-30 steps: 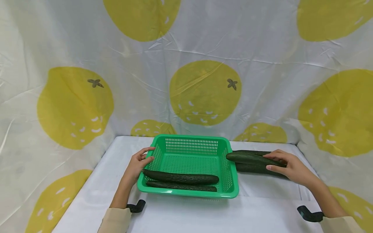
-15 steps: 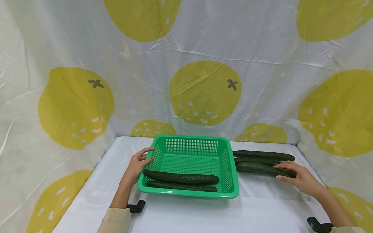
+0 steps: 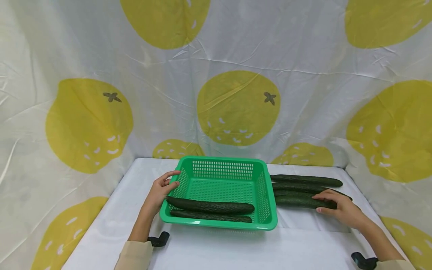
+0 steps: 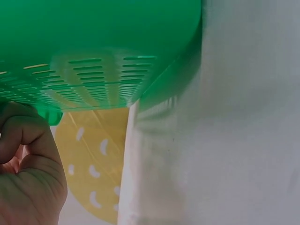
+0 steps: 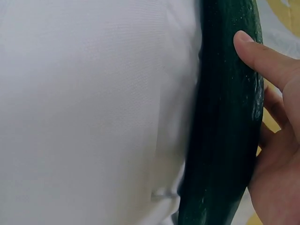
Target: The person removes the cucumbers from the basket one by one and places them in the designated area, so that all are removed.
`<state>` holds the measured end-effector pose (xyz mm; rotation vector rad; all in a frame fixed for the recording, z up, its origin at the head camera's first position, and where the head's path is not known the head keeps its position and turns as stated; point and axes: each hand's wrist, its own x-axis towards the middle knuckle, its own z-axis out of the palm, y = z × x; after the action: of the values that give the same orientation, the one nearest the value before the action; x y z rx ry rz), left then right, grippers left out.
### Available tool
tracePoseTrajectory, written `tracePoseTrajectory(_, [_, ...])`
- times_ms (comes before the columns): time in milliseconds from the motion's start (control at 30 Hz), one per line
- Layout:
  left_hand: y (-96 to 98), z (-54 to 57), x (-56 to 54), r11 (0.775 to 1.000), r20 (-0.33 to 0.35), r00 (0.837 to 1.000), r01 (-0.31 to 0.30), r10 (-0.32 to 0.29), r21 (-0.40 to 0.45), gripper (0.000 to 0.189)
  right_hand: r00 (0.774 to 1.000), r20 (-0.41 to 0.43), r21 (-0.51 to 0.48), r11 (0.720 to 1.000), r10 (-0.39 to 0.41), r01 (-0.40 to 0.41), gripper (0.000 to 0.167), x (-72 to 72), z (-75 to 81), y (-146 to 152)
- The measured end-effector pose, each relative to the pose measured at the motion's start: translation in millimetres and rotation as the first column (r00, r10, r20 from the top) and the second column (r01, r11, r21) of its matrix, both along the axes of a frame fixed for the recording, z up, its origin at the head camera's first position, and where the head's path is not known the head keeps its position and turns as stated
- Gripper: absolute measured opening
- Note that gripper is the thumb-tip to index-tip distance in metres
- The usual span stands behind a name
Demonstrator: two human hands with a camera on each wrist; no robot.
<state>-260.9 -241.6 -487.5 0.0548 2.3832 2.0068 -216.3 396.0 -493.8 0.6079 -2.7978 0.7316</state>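
Observation:
A green plastic basket stands mid-table, with two dark green cucumbers along its near side. My left hand grips the basket's left rim; curled fingers show at that rim in the left wrist view. To the right of the basket, several cucumbers lie side by side. My right hand holds the right end of the nearest cucumber between thumb and fingers. In the right wrist view the thumb presses this cucumber's side, and the other fingers are partly hidden behind it.
A white cloth covers the table. Behind and at both sides hangs a white curtain printed with yellow lemons. The basket's right wall stands close to the left ends of the loose cucumbers.
My right hand has brought a cucumber down from above the others, its tip over the basket's rim, to the near side of the row. The left hand and basket have stayed put.

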Motion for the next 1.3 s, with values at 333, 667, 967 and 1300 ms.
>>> tracePoseTrajectory(333, [-0.7,0.7,-0.1,0.999,0.024,1.000,0.007,-0.008,0.041,0.051,1.000,-0.014,0.098,0.995,-0.017,0.019,0.040,-1.1,1.2,-5.7])
tracePoseTrajectory(667, [-20.0,1.6,3.6,0.983,-0.052,0.995,0.080,-0.090,-0.166,0.050,0.999,0.010,0.162,0.986,-0.043,0.041,0.038,-1.4,-1.1,-17.4])
tracePoseTrajectory(967, [-28.0,8.3,5.9,0.943,-0.087,0.978,0.156,-0.189,-0.295,0.055,0.999,-0.021,0.103,0.994,-0.038,0.040,0.036,-6.1,8.7,-31.9])
tracePoseTrajectory(1300, [-19.6,9.5,7.2,0.893,-0.222,0.956,0.074,-0.190,-0.443,0.055,0.999,-0.033,0.021,1.000,-0.005,0.006,0.030,-16.4,40.9,-78.7])
